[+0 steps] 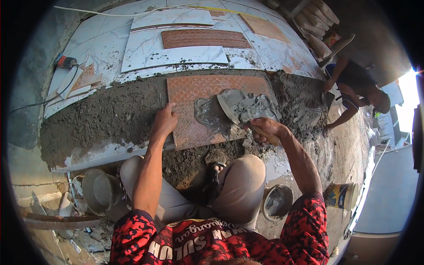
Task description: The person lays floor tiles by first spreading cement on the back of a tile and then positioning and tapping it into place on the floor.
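Head; tile point(183, 95) seemingly touching left hand point(165, 120).

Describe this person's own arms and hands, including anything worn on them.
The left hand and right hand are ungloved, and no watch or band shows on either wrist. Both forearms are bare. The short sleeves carry a blotchy red and black pattern, matching the shirt, which has pale lettering.

corded tool point(68, 62) upper left | pale sacks point(314, 18) upper right | co-worker point(358, 79) right | labelled bucket point(342, 196) lower right
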The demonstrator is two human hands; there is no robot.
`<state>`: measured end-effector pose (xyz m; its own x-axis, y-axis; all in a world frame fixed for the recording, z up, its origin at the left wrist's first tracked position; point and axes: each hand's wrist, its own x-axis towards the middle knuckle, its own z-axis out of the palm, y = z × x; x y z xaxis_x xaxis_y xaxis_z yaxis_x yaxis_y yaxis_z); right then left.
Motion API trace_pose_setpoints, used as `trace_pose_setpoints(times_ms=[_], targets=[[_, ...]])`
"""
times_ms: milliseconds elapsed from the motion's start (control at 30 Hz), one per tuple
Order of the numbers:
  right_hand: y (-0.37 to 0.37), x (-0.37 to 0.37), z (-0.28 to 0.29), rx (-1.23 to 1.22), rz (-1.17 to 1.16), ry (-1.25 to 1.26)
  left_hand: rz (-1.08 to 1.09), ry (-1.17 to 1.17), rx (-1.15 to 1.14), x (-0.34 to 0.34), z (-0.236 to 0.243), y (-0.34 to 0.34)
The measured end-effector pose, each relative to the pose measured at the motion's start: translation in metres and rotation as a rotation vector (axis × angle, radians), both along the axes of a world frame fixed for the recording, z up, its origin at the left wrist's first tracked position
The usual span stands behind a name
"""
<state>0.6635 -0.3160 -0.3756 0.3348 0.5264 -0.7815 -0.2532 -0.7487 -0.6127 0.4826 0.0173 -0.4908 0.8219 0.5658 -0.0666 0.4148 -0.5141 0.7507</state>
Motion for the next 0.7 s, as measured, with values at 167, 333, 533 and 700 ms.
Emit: trace_pose_setpoints(times_ms=[167,333,533,700], targets=[[0.035,-0.031,-0.013,0.020,0.150,-0.136,-0.029,-0.041,-0.028,0.003,-0.001,-0.001],[0.045,-0.020,-0.014,0.067,0.594,-1.060,-0.012,-0.039,-0.069,-0.003,-0.006,0.006],[-0.040,0.028,-0.044,0.122,0.599,-1.357,-0.036,-0.058,-0.035,0.004,-0.003,0.001],[-0.012,-0.005,-0.026,-0.022,-0.219,-0.349,-0.009,-0.020,-0.060,-0.003,0.006,0.000]])
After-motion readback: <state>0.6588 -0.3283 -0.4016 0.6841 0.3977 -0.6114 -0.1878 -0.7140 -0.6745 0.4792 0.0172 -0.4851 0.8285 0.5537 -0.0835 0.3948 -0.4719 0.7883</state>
